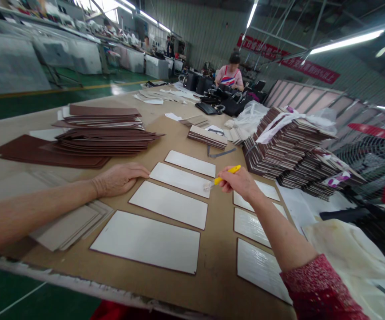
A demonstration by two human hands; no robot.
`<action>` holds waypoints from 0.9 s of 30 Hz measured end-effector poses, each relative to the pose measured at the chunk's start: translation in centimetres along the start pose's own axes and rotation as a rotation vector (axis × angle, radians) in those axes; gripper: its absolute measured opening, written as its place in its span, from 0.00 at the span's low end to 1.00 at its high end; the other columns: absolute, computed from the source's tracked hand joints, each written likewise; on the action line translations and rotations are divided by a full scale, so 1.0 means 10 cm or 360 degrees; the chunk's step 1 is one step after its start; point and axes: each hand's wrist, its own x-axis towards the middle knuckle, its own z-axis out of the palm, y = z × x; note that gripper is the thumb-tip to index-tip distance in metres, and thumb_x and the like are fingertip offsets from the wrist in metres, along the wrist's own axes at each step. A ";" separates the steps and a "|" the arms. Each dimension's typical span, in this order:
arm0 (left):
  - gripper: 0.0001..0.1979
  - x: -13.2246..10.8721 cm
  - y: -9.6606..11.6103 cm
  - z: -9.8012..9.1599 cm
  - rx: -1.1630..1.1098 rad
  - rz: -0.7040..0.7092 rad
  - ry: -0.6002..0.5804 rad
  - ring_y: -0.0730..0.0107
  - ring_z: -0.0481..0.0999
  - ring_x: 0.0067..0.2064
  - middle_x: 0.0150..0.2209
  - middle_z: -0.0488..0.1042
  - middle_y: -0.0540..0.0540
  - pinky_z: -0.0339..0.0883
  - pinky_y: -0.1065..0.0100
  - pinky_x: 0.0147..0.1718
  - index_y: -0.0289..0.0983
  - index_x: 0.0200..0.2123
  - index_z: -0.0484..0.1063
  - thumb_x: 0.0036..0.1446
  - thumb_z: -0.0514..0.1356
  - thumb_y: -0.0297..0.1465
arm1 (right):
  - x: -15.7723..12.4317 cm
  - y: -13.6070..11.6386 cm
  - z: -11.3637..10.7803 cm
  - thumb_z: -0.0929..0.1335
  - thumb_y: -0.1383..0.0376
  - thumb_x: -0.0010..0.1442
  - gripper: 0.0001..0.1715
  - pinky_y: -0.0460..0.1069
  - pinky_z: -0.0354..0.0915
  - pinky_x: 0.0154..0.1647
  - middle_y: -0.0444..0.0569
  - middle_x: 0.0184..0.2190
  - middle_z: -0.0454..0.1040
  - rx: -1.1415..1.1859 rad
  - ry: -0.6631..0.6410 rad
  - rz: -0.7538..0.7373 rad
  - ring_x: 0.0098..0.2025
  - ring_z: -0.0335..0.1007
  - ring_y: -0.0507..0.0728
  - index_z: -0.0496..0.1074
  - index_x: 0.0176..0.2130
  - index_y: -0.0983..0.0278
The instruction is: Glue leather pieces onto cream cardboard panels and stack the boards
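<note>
My right hand [234,181] grips a brush with a yellow handle [234,169]. Its bristles rest on the right end of a white rectangular panel [182,178] with a thin dark edge. At that panel's left end lies my left hand [122,178], fingers stretched out, fingertips at the corner. Similar panels lie in the same column: one behind [190,162], one in front [168,203], and a larger one [145,240] nearest me. Under my right forearm is a second column, where the nearest panel [260,266] has a glossy, streaked surface.
Brown sheets [105,140] are stacked at the left, with beige boards [74,224] near my left forearm. Tall piles of dark-edged panels [285,142] stand at the right. Black bags [225,102] lie at the far end, where another person [229,75] works.
</note>
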 end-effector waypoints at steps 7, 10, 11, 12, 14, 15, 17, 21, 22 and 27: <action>0.21 -0.01 0.00 -0.01 -0.0037 -0.0059 -0.0031 0.61 0.75 0.54 0.51 0.77 0.45 0.68 0.60 0.58 0.40 0.49 0.75 0.56 0.51 0.23 | 0.06 0.04 0.00 0.67 0.67 0.55 0.04 0.41 0.63 0.17 0.43 0.19 0.75 0.0033 0.0080 -0.0034 0.16 0.68 0.49 0.73 0.29 0.65; 0.21 -0.01 0.00 -0.01 -0.0039 -0.0045 -0.0018 0.61 0.75 0.54 0.51 0.77 0.45 0.68 0.60 0.58 0.40 0.49 0.75 0.56 0.51 0.23 | 0.05 0.01 0.15 0.68 0.67 0.55 0.04 0.41 0.63 0.18 0.42 0.19 0.74 0.0067 0.0020 -0.0048 0.17 0.68 0.49 0.73 0.29 0.64; 0.21 -0.01 0.01 0.00 -0.0035 -0.0037 -0.0010 0.61 0.75 0.54 0.51 0.77 0.45 0.68 0.61 0.58 0.39 0.49 0.75 0.56 0.51 0.22 | 0.04 -0.02 0.20 0.69 0.67 0.55 0.03 0.41 0.64 0.18 0.43 0.20 0.75 0.0094 -0.0006 -0.0059 0.17 0.69 0.49 0.73 0.30 0.64; 0.21 -0.01 0.01 0.00 -0.0032 -0.0031 -0.0002 0.61 0.75 0.54 0.51 0.77 0.45 0.68 0.61 0.58 0.39 0.49 0.75 0.56 0.51 0.23 | 0.03 -0.05 0.26 0.69 0.66 0.56 0.04 0.41 0.65 0.19 0.43 0.21 0.76 0.0130 -0.0030 -0.0073 0.18 0.70 0.49 0.74 0.31 0.64; 0.21 0.02 0.02 -0.01 -0.0030 -0.0034 -0.0005 0.62 0.75 0.53 0.51 0.77 0.46 0.68 0.61 0.58 0.39 0.49 0.76 0.56 0.51 0.23 | -0.01 -0.14 0.34 0.68 0.64 0.59 0.05 0.42 0.68 0.21 0.44 0.24 0.77 0.0225 -0.0060 -0.0110 0.20 0.72 0.49 0.74 0.34 0.64; 0.21 0.04 0.02 -0.02 -0.0034 -0.0040 -0.0025 0.63 0.75 0.54 0.51 0.78 0.46 0.67 0.62 0.58 0.39 0.48 0.76 0.56 0.51 0.22 | -0.03 -0.20 0.38 0.67 0.64 0.60 0.07 0.42 0.69 0.22 0.43 0.25 0.77 0.0276 -0.0062 -0.0132 0.21 0.72 0.49 0.74 0.36 0.64; 0.22 0.07 0.03 -0.10 -0.0042 -0.0061 -0.0096 0.65 0.75 0.54 0.51 0.78 0.46 0.66 0.62 0.59 0.40 0.49 0.76 0.55 0.50 0.22 | -0.10 -0.30 0.43 0.66 0.63 0.62 0.08 0.42 0.71 0.23 0.43 0.25 0.77 0.0413 -0.0064 -0.0162 0.21 0.73 0.49 0.73 0.38 0.64; 0.22 0.04 0.10 -0.38 -0.0045 -0.0103 -0.0163 0.66 0.74 0.56 0.54 0.76 0.46 0.65 0.63 0.60 0.39 0.51 0.75 0.57 0.50 0.22 | -0.25 -0.45 0.52 0.67 0.64 0.62 0.07 0.42 0.71 0.21 0.44 0.24 0.77 0.0742 -0.0136 -0.0160 0.19 0.72 0.49 0.73 0.36 0.65; 0.22 0.00 0.14 -0.45 -0.0050 -0.0099 -0.0168 0.65 0.74 0.56 0.54 0.76 0.46 0.65 0.63 0.59 0.39 0.51 0.75 0.58 0.50 0.22 | -0.29 -0.47 0.56 0.68 0.64 0.62 0.07 0.43 0.72 0.21 0.44 0.24 0.77 0.0788 -0.0173 -0.0152 0.19 0.72 0.49 0.73 0.36 0.66; 0.23 -0.26 0.42 -0.60 -0.0182 -0.0077 -0.0297 0.64 0.75 0.55 0.55 0.76 0.45 0.67 0.64 0.58 0.41 0.51 0.76 0.59 0.50 0.19 | -0.35 -0.50 0.89 0.70 0.62 0.62 0.07 0.45 0.74 0.22 0.45 0.24 0.78 0.0816 -0.0383 -0.0136 0.21 0.75 0.51 0.73 0.37 0.66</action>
